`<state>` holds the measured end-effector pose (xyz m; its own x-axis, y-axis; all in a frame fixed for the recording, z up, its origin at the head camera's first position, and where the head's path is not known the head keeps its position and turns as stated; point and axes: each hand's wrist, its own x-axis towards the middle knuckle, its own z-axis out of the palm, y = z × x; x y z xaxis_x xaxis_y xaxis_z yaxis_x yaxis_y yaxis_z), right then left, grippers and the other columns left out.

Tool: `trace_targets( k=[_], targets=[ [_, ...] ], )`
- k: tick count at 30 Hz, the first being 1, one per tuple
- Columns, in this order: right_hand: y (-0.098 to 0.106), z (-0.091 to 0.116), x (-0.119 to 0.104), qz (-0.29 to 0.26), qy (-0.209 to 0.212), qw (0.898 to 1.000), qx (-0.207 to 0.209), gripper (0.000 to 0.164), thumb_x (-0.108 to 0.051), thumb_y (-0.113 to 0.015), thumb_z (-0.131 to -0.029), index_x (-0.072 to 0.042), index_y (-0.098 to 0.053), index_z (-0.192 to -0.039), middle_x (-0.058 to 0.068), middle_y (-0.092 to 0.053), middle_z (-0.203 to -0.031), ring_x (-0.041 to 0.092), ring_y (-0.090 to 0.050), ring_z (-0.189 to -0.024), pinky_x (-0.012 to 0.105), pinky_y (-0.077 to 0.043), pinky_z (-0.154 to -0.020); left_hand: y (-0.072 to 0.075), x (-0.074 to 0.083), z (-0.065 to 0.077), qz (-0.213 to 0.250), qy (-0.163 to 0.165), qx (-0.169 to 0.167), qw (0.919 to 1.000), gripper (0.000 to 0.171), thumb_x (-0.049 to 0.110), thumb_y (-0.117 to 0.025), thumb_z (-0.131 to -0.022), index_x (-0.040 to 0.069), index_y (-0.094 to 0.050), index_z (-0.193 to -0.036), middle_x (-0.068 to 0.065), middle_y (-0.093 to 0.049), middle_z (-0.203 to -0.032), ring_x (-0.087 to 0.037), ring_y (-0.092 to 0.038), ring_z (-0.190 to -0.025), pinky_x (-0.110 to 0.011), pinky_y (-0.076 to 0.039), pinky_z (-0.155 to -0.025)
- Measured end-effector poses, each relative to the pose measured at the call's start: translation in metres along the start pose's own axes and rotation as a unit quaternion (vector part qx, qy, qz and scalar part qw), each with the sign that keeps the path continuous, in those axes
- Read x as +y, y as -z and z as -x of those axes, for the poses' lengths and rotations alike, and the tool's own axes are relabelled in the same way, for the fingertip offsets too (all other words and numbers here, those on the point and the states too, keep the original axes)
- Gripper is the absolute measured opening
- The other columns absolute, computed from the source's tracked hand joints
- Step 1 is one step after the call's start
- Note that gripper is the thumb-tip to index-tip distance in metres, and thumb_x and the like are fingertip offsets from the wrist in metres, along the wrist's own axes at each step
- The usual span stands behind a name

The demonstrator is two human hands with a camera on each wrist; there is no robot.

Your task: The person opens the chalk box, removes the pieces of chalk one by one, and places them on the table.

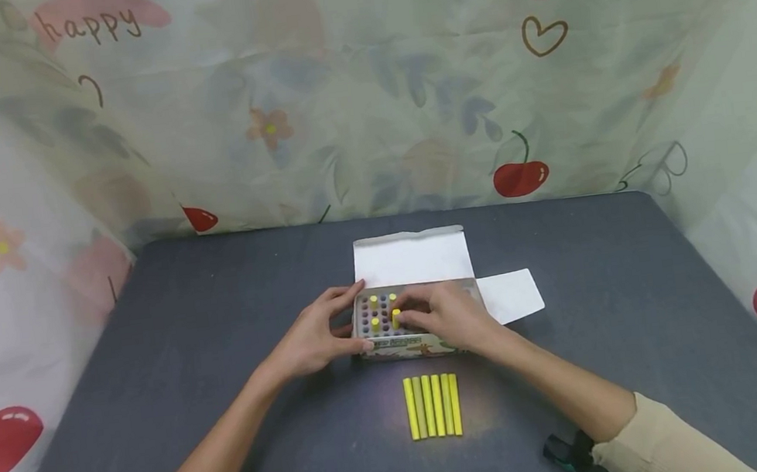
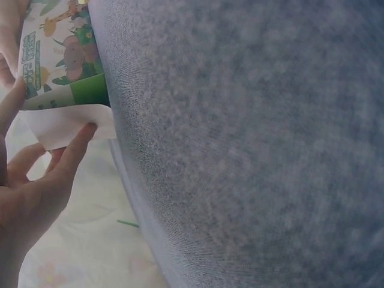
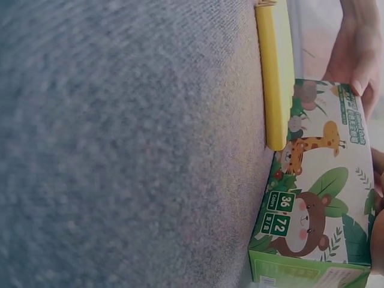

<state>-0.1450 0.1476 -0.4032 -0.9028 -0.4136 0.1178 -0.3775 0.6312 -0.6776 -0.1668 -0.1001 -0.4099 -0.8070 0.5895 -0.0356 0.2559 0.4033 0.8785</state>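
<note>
A cardboard box (image 1: 401, 348) printed with cartoon animals stands with its lid raised, showing rows of small round holes inside. Several yellow sticks (image 1: 375, 324) stand upright in these holes. My left hand (image 1: 313, 337) grips the box's left end, thumb at the front corner and fingers toward the back. In the left wrist view, its fingers touch a white end flap (image 2: 72, 123). Over the open top, my right hand (image 1: 446, 312) pinches an upright yellow stick (image 1: 396, 316) between thumb and fingers. The stick's lower end is hidden among the holes.
Several yellow sticks (image 1: 433, 406) lie side by side on the dark grey table (image 1: 250, 282), just in front of the box. The white lid (image 1: 414, 258) leans back behind it, and a white side flap (image 1: 512, 296) sticks out right. A patterned curtain (image 1: 364, 113) surrounds the table.
</note>
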Motion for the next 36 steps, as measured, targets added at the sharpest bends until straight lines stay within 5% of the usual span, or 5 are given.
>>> trace_targets(
  k=[7,19,36],
  targets=[
    [0.001,0.002,-0.002,-0.021,0.003,1.000,0.008,0.012,-0.020,-0.064,-0.099,-0.016,-0.069,-0.110,-0.007,-0.071,-0.087,0.005,-0.062,-0.072,0.024,-0.053,-0.062,0.000,0.000,0.001,0.001,0.002,-0.002,1.0000,0.095,0.011,-0.084,-0.081,0.018,-0.029,-0.158,-0.017,-0.037,-0.145,-0.035,-0.051,-0.127,-0.038,-0.054,-0.098],
    [0.002,0.003,-0.001,-0.114,0.000,0.993,0.031,0.014,-0.016,-0.060,-0.101,-0.011,-0.063,-0.114,0.001,-0.073,-0.096,0.011,-0.071,-0.080,0.024,-0.061,-0.067,-0.001,0.000,-0.001,0.007,-0.008,0.003,0.9999,0.092,0.010,-0.083,-0.081,0.016,-0.031,-0.157,-0.018,-0.038,-0.145,-0.037,-0.049,-0.129,-0.041,-0.053,-0.100],
    [0.018,0.008,-0.005,-0.258,-0.015,0.962,0.091,0.025,-0.017,-0.059,-0.102,0.002,-0.059,-0.118,0.018,-0.073,-0.100,0.035,-0.072,-0.081,0.043,-0.063,-0.068,-0.002,-0.001,0.000,0.006,0.006,0.006,0.9999,0.094,0.010,-0.084,-0.080,0.018,-0.031,-0.157,-0.017,-0.037,-0.145,-0.036,-0.049,-0.130,-0.041,-0.053,-0.099]
  ],
)
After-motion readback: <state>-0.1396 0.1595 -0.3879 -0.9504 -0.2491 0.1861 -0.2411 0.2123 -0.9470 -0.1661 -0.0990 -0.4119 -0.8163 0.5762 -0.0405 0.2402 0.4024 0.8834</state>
